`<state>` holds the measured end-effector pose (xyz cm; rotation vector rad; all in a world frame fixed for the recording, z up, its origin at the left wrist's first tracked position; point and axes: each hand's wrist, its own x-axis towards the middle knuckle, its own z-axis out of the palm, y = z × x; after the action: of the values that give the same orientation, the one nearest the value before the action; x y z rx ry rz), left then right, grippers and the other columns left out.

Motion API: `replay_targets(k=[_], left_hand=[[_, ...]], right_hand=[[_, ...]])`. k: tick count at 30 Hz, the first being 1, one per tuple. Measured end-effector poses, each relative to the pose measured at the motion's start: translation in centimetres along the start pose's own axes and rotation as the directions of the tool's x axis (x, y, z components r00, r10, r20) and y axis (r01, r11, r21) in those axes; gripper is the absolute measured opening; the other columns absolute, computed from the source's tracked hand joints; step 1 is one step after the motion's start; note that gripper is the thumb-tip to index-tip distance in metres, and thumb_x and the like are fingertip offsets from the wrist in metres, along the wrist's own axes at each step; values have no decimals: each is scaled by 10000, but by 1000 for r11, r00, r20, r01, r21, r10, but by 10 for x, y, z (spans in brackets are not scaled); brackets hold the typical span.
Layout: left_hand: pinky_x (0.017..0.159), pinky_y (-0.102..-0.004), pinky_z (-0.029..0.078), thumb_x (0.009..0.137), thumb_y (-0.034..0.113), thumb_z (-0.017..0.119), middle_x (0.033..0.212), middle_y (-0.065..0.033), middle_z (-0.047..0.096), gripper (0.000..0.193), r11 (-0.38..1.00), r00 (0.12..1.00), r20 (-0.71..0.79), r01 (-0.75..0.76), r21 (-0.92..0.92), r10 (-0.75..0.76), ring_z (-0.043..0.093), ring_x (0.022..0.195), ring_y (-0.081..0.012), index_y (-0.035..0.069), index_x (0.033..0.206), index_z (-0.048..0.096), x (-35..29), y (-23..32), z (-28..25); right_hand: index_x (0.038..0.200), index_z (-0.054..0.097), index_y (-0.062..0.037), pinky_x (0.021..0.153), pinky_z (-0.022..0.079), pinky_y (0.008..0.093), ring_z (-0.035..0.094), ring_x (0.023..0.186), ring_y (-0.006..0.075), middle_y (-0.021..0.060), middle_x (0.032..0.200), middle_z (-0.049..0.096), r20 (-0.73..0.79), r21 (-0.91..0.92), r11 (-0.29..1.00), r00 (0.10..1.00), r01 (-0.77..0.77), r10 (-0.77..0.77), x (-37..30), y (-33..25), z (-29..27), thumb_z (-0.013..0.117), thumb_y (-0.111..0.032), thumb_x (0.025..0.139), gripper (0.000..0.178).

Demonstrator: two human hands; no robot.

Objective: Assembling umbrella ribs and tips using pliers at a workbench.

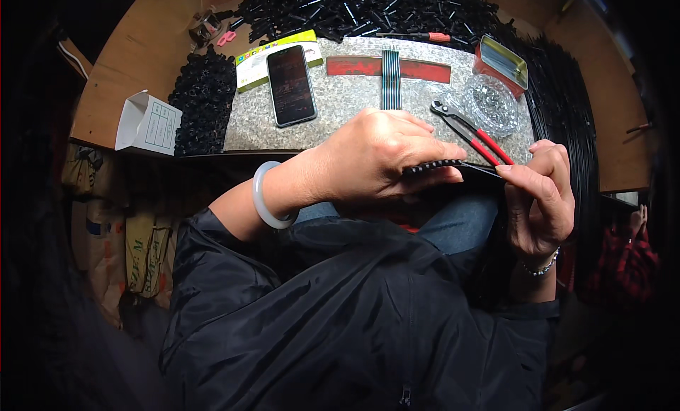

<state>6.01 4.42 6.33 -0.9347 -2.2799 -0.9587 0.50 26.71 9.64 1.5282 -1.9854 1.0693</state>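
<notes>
My left hand point(386, 156) is closed around a black ribbed strip point(431, 167) that sticks out between thumb and fingers, over my lap at the front edge of the work surface. My right hand point(542, 198) pinches the end of a thin dark rod point(482, 169), which runs left to the strip. Whether the rod goes into the strip I cannot tell. Just beyond both hands lie red-handled pliers point(474, 133), their jaws pointing away from me. Behind my left hand a bundle of thin dark rods point(391, 78) lies across a red bar point(347, 66).
Small black parts point(340, 14) are heaped along the back, with another pile point(202, 103) at left. A phone point(292, 85) leans on a green-white box point(248, 71). A clear dish point(491, 106), a tin point(503, 60) and long black rods point(567, 99) lie right; an open white carton point(149, 124) stands left.
</notes>
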Motion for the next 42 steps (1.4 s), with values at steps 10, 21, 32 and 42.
replay_targets(k=[10, 21, 32, 42], left_hand=[[764, -343, 533, 731, 203, 745, 797, -79, 682, 280, 1000, 999, 38, -8, 0, 8, 668, 731, -213, 64, 965, 684, -1, 0, -3], [747, -346, 535, 727, 231, 751, 766, -72, 676, 253, 998, 999, 17, -40, 53, 39, 667, 725, -206, 62, 906, 695, -1, 0, -2], [742, -344, 535, 712, 248, 762, 766, -67, 672, 277, 995, 998, 30, -57, 81, 55, 662, 715, -211, 55, 897, 689, 0, 2, -2], [737, -344, 537, 663, 362, 762, 778, -70, 668, 414, 991, 994, 80, -87, 100, 79, 659, 716, -218, 64, 939, 687, 0, -1, -3]], right_hand=[[872, 668, -55, 611, 347, 284, 400, 635, 165, 0, 663, 422, 50, 76, 997, 999, 14, -17, 3, 9, 0, 700, -3, 671, 211], [876, 672, -95, 687, 444, 349, 441, 621, 159, -14, 668, 429, -16, -150, 968, 978, 202, -207, 5, 8, 9, 730, -49, 640, 247], [861, 702, -126, 671, 430, 336, 423, 633, 155, -12, 658, 392, 8, -161, 931, 944, 327, -330, 10, 12, 10, 679, -78, 576, 289], [820, 708, -112, 635, 428, 318, 414, 615, 163, -16, 644, 396, 69, -68, 956, 957, 286, -282, 20, 10, 8, 684, -103, 566, 255]])
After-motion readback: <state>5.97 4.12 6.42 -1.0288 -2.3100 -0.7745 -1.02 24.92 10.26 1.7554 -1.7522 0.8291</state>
